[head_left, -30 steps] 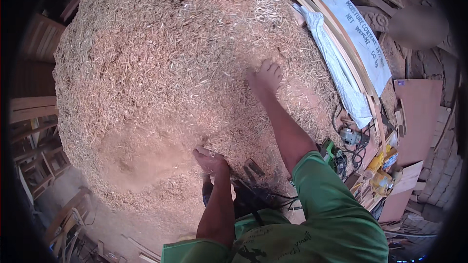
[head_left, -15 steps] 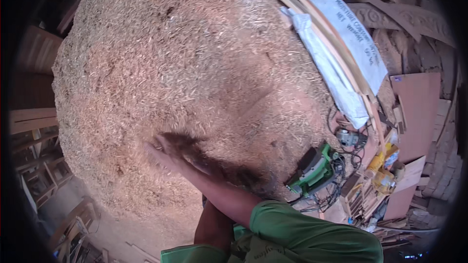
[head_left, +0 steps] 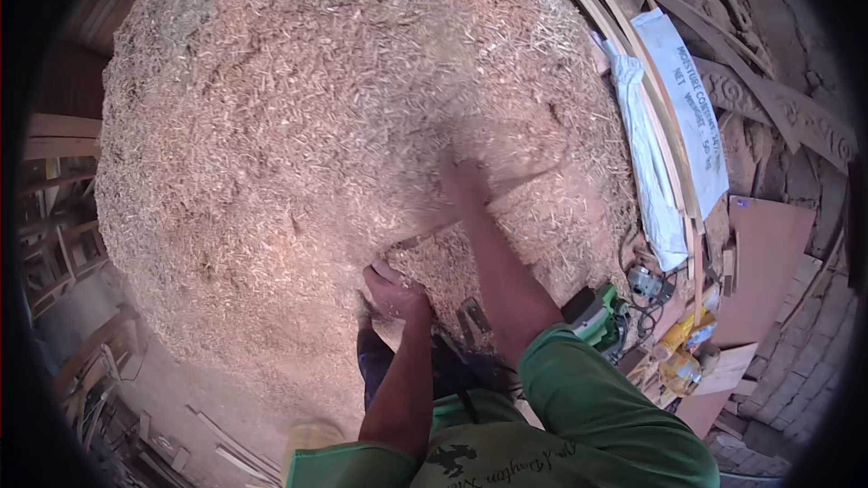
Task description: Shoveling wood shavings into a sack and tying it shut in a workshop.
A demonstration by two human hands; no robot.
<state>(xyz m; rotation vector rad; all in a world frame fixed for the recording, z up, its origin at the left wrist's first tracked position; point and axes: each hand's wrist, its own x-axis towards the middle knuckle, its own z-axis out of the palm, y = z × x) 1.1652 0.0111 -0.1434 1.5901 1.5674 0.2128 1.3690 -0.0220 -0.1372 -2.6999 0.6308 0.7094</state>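
Wood shavings (head_left: 271,126) lie in a large heap in front of me. My left hand (head_left: 395,294) is low at the near side of the heap, close to my legs, its fingers curled. It is at the near end of a thin dark edge (head_left: 533,177) that runs through the shavings up to the right; what the fingers hold is hidden. My right hand (head_left: 465,183) reaches farther out, onto the shavings beside that edge. Motion smears its fingers, so their shape does not show.
At right lie a green power tool (head_left: 594,318), a grey power tool (head_left: 644,282) with cables, and yellow containers (head_left: 680,370). Long curved wood strips (head_left: 665,140) and white sacks (head_left: 692,108) border the heap. Wooden frames (head_left: 77,271) stand at left.
My right hand has swung from the left part of the heap across to the right and farther out. My left hand, hidden before behind the right arm, now shows. The view has shifted.
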